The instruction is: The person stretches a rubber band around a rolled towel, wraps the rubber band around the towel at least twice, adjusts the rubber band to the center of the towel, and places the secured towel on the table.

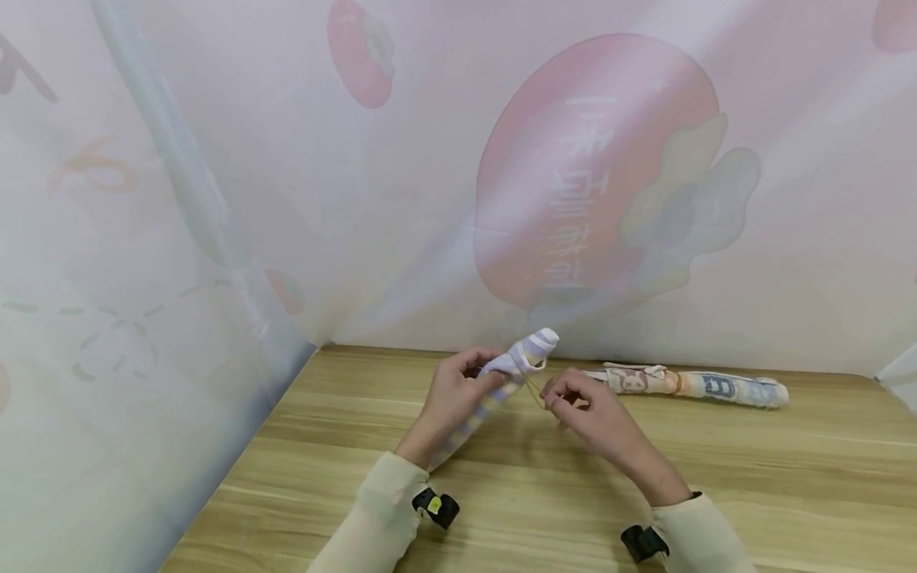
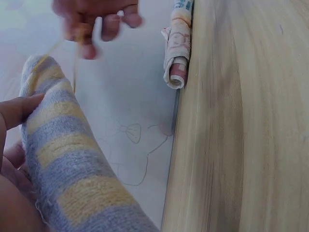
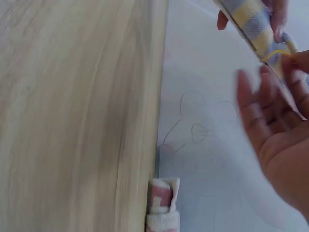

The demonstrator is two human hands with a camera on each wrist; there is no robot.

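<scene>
Gripped in the left hand [image 1: 450,398], a rolled towel [image 1: 501,382] with blue and yellow stripes sits near the centre of the head view, tilted up toward the upper right, its lower end by the left sleeve [image 1: 380,517]. Fingers curl round the roll's middle. Just beside it, to the right, the right hand [image 1: 583,406] pinches a thin yellow rubber band [image 1: 533,386] stretched over the roll's upper end. Both hands hover above a pale wooden tabletop [image 1: 788,493]. At the tabletop's far edge, right of centre, lies a second rolled towel [image 1: 691,384] with a printed pattern, well apart from the hands, against a pink printed curtain [image 1: 595,175].
</scene>
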